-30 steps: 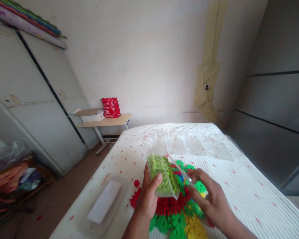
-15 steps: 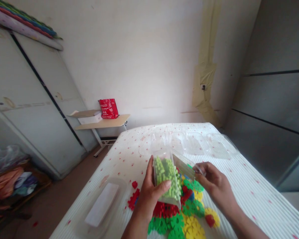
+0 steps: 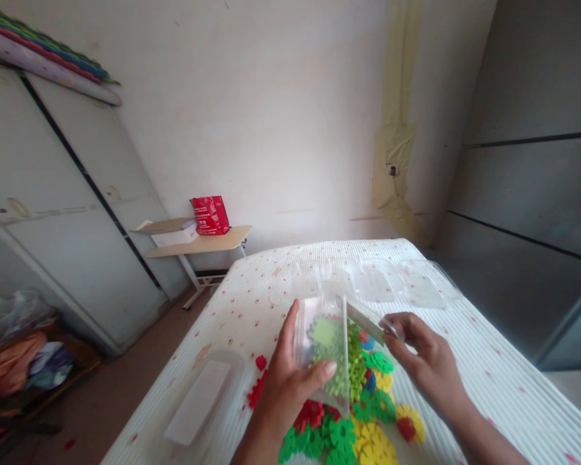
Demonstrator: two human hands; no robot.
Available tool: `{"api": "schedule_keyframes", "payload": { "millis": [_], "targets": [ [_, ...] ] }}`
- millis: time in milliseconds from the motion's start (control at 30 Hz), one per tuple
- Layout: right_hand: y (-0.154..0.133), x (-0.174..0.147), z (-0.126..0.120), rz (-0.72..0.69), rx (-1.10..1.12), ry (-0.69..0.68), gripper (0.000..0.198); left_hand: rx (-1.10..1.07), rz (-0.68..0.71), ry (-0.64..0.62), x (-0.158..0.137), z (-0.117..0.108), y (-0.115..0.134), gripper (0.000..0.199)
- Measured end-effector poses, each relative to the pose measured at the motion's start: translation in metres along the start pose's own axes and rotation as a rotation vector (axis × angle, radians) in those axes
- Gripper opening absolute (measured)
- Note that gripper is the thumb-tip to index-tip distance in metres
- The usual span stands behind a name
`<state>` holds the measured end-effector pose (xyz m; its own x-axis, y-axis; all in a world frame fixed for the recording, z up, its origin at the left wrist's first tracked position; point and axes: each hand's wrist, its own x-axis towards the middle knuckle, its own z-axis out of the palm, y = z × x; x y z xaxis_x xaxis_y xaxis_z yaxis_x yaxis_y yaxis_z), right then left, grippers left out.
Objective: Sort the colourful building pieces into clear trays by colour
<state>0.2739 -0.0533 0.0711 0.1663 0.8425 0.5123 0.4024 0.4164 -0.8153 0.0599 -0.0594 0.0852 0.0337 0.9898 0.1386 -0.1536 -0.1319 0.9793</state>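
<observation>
Gripping a clear box (image 3: 314, 310) with the left hand (image 3: 291, 382), pinching a clear flap (image 3: 368, 320) with the right hand (image 3: 423, 358).
A translucent container (image 3: 235, 363) bearing a white card (image 3: 198, 403) is lying by the left edge of the surface (image 3: 503, 400), with a lone red piece (image 3: 260, 362) sitting to its right. The left hand is grasping the box tilted above a heap of coloured pieces (image 3: 341, 440) toward the near edge, with light-green pieces (image 3: 356, 361) showing inside and beyond its right side. A clear tray (image 3: 377, 281) is lying toward the far edge, while the right hand is holding the flap between thumb and fingers.
</observation>
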Motion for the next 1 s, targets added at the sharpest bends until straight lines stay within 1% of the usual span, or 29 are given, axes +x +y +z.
{"api": "schedule_keyframes", "payload": {
  "millis": [100, 200, 267, 333, 433, 567, 800, 900, 1000],
  "targets": [
    [-0.002, 0.000, -0.001, -0.082, -0.066, -0.011, 0.017, 0.032, 0.025, 0.007, -0.003, 0.000, 0.006, 0.090],
    [-0.002, 0.000, -0.002, -0.154, -0.139, -0.010, 0.016, 0.089, 0.012, 0.006, -0.007, 0.000, 0.016, 0.088],
    [-0.001, 0.000, -0.002, -0.185, -0.187, 0.003, 0.015, 0.130, 0.008, 0.005, -0.010, -0.001, 0.023, 0.088],
    [0.000, 0.000, -0.003, -0.203, -0.222, 0.010, 0.013, 0.159, 0.026, 0.034, -0.011, -0.001, 0.027, 0.089],
    [0.002, 0.001, -0.007, -0.227, -0.271, -0.007, 0.009, 0.194, 0.054, 0.079, -0.009, -0.003, 0.027, 0.090],
    [0.003, 0.002, -0.014, -0.259, -0.308, -0.019, 0.010, 0.211, 0.065, 0.074, -0.006, -0.007, 0.025, 0.091],
    [-0.002, 0.005, -0.026, -0.264, -0.317, -0.009, 0.011, 0.038, 0.076, 0.131, -0.004, -0.018, 0.030, 0.090],
    [-0.002, 0.005, -0.035, -0.310, -0.358, -0.029, 0.008, -0.084, 0.079, 0.156, 0.000, -0.024, 0.027, 0.086],
    [0.000, 0.002, -0.041, -0.392, -0.423, -0.089, 0.004, -0.274, 0.056, 0.118, 0.006, -0.029, 0.021, 0.080]
  ]
}}
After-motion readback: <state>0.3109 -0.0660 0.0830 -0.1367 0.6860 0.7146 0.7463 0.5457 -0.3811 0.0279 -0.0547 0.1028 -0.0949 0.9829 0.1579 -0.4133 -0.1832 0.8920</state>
